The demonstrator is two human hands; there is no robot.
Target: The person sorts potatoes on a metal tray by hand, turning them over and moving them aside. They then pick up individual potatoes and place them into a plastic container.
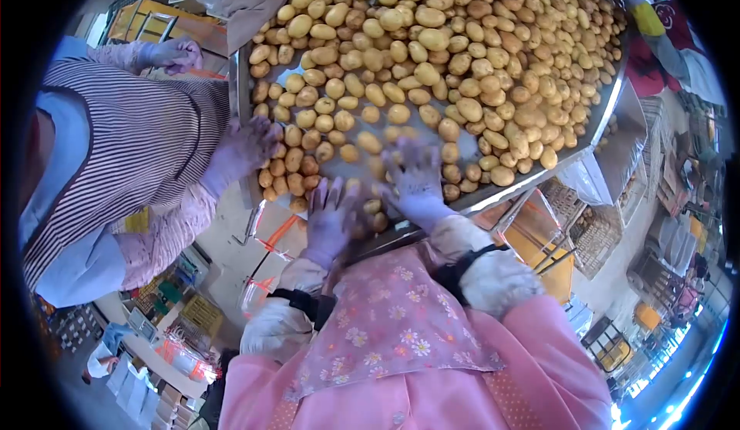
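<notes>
Firm potatoes (pixel 470 109) lie loose across the surface (pixel 467 146). I judge each light, prone to roll and bruisable, best cupped around its middle. My left grip (pixel 330 220) and right grip (pixel 418 182) look released, fingers spread.

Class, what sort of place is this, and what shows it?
Probably a produce sorting or packing shed: potatoes heaped on a metal-rimmed table, a co-worker in a striped apron, and crates around.
</notes>
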